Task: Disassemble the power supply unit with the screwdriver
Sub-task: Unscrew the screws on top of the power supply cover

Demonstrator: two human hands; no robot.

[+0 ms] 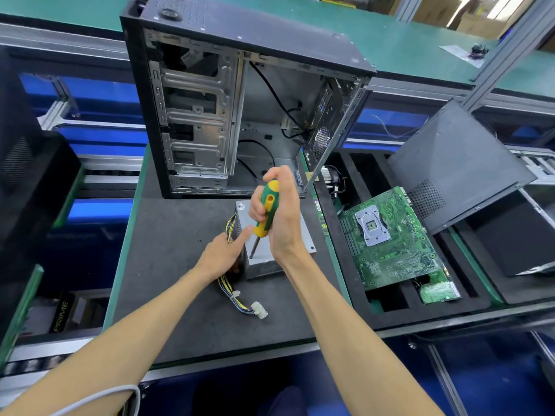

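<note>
The power supply unit lies on the surface just in front of the open case, lid apparently still on. The right hand grips the screwdriver, tip on a near-corner screw; the left hand, fingers loosely extended, steadies its side. Disassembly looks barely begun.

The right hand grips a green-and-yellow screwdriver upright, its tip on the near top edge of the grey power supply unit — the left hand steadies the unit's left side, forefinger touching the handle. Behind stands an open computer case; a motherboard lies right.
</note>
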